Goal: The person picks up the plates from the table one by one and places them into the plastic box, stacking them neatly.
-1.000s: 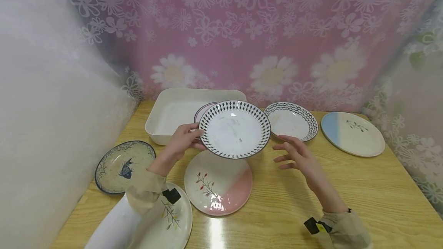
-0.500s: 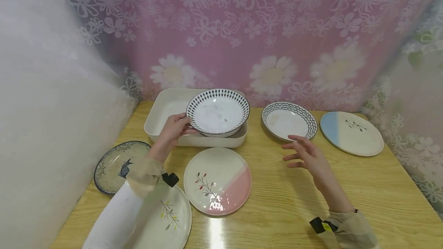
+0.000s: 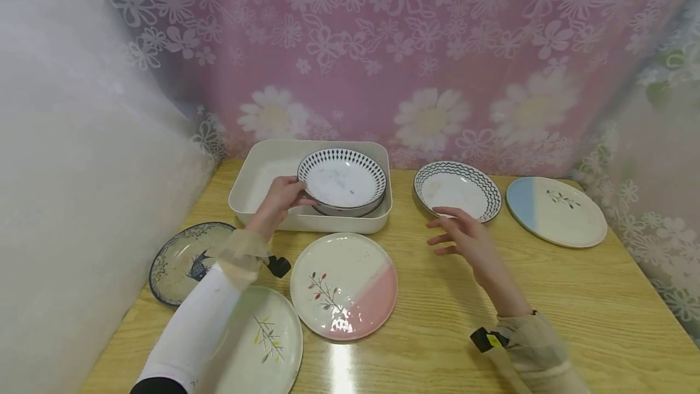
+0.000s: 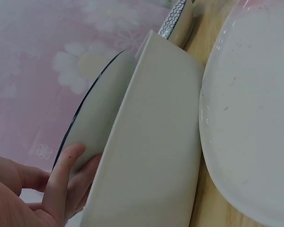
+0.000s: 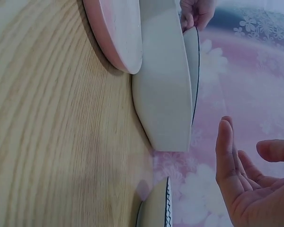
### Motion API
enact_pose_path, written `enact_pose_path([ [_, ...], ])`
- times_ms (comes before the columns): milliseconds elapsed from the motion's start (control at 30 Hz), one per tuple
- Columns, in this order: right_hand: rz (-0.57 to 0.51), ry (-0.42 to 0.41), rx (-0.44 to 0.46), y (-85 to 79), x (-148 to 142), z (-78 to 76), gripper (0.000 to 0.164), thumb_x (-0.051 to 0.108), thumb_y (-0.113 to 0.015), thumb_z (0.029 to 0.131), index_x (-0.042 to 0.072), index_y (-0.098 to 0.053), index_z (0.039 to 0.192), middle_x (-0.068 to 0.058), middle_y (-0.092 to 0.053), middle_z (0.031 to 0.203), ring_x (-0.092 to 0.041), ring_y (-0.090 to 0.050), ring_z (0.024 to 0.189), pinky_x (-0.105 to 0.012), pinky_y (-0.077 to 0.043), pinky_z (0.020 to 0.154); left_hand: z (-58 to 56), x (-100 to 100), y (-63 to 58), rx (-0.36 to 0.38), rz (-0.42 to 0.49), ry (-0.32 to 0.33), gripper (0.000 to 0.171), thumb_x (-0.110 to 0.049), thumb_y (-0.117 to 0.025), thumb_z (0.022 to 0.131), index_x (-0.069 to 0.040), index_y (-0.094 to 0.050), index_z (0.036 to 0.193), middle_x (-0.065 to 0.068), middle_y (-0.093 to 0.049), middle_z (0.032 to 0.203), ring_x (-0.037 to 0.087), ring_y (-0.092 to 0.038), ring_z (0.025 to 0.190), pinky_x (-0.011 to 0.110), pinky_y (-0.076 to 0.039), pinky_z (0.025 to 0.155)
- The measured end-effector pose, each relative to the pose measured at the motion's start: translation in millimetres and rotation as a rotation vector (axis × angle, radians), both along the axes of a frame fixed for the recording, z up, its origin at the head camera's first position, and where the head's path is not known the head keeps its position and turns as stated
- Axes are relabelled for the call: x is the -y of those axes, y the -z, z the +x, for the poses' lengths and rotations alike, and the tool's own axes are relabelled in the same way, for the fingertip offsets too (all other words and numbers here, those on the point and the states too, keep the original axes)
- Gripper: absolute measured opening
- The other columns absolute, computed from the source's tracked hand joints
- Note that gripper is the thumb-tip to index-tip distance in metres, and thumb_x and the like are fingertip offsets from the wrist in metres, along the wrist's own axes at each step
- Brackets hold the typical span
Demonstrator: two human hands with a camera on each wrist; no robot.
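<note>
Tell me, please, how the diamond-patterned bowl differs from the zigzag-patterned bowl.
The diamond-patterned bowl has dark diamonds; the zigzag-patterned bowl has zigzag lines.
The diamond-patterned bowl is held by the left hand, partly inside the cream tub; the zigzag-patterned bowl rests on the table.
Both are white inside with dark rims.

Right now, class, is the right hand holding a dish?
No, the right wrist view shows the right hand in the air with nothing in its grasp.
</note>
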State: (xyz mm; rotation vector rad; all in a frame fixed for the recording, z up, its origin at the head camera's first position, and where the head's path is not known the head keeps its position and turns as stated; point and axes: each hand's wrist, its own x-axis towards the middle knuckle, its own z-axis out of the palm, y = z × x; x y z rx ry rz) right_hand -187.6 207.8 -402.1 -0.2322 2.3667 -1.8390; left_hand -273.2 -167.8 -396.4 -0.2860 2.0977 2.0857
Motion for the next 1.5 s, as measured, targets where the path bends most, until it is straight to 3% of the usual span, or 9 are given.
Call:
enact_pose_path([
  [233, -0.025, -0.046, 0.029, 11.4, 31, -30.4, 0.048, 0.020, -0.051, 0.108, -0.004, -0.042, 0.148, -0.024, -0.066, 0.119, -0.017, -0.073, 0.085, -0.037, -0.063, 0.078, -6.1, 1, 7.7, 0.005, -0.017, 0.010, 0.039, -0.002, -0.043, 0.104, 0.018, -0.048, 0.136, 0.030, -0.057, 0.115, 0.008, -0.067, 0.059, 0.026, -0.062, 0.074],
  [300, -0.034, -0.060, 0.041, 16.8, 41, -38.2, 0.049, 0.016, -0.051, 0.107, -0.006, -0.039, 0.150, -0.033, -0.061, 0.123, -0.017, -0.073, 0.084, -0.037, -0.063, 0.078, -6.9, 2, 8.8, 0.011, -0.018, 0.013, 0.039, -0.002, -0.043, 0.104, 0.018, -0.048, 0.136, 0.030, -0.057, 0.115, 0.009, -0.067, 0.058, 0.028, -0.062, 0.076],
  [433, -0.048, -0.054, 0.070, 26.3, 58, -49.7, 0.053, 0.012, -0.051, 0.106, -0.008, -0.034, 0.152, -0.039, -0.058, 0.123, -0.018, -0.073, 0.080, -0.036, -0.063, 0.075, -7.5, 1, 10.3, 0.014, -0.031, 0.024, 0.039, -0.003, -0.043, 0.104, 0.018, -0.048, 0.137, 0.030, -0.058, 0.115, 0.009, -0.068, 0.060, 0.030, -0.061, 0.081],
  [733, -0.073, -0.033, 0.086, 35.4, 76, -60.0, 0.054, 0.008, -0.051, 0.106, -0.005, -0.030, 0.154, -0.035, -0.065, 0.111, -0.022, -0.071, 0.075, -0.045, -0.064, 0.072, -9.4, 2, 15.8, 0.021, -0.038, 0.031, 0.039, -0.004, -0.044, 0.106, 0.017, -0.048, 0.138, 0.028, -0.059, 0.115, 0.009, -0.068, 0.061, 0.032, -0.061, 0.083],
  [1000, -0.100, -0.003, 0.102, 40.1, 79, -65.8, 0.055, 0.006, -0.056, 0.104, -0.003, -0.031, 0.153, -0.021, -0.068, 0.095, -0.022, -0.071, 0.074, -0.037, -0.063, 0.065, -14.8, 4, 14.9, 0.030, -0.055, 0.115, 0.044, -0.008, -0.042, 0.108, 0.013, -0.041, 0.146, 0.034, -0.054, 0.132, 0.007, -0.069, 0.065, 0.035, -0.058, 0.090],
  [1267, -0.104, -0.005, 0.130, 36.6, 79, -67.4, 0.057, 0.006, -0.058, 0.102, -0.002, -0.032, 0.153, -0.015, -0.069, 0.090, -0.026, -0.073, 0.075, -0.045, -0.063, 0.070, -21.9, 11, 22.9, 0.037, -0.191, 0.195, 0.039, -0.009, -0.047, 0.107, 0.017, -0.048, 0.136, 0.024, -0.061, 0.120, 0.010, -0.073, 0.073, 0.037, -0.053, 0.101],
  [1400, -0.114, 0.000, 0.143, 36.3, 79, -68.1, 0.058, 0.005, -0.058, 0.102, -0.002, -0.032, 0.153, -0.014, -0.069, 0.088, -0.023, -0.073, 0.073, -0.046, -0.064, 0.069, -31.5, 17, 31.5, 0.001, -0.188, 0.222, 0.029, -0.007, -0.058, 0.101, 0.016, -0.060, 0.120, 0.022, -0.070, 0.100, 0.016, -0.075, 0.073, 0.034, -0.059, 0.091],
  [1500, -0.116, 0.002, 0.146, 36.2, 79, -68.3, 0.058, 0.005, -0.058, 0.102, -0.002, -0.031, 0.153, -0.012, -0.069, 0.088, -0.022, -0.073, 0.072, -0.044, -0.064, 0.068, -37.0, 19, 34.4, 0.002, -0.186, 0.233, 0.028, -0.005, -0.062, 0.099, 0.017, -0.060, 0.116, 0.019, -0.070, 0.090, 0.019, -0.075, 0.071, 0.032, -0.061, 0.082],
])
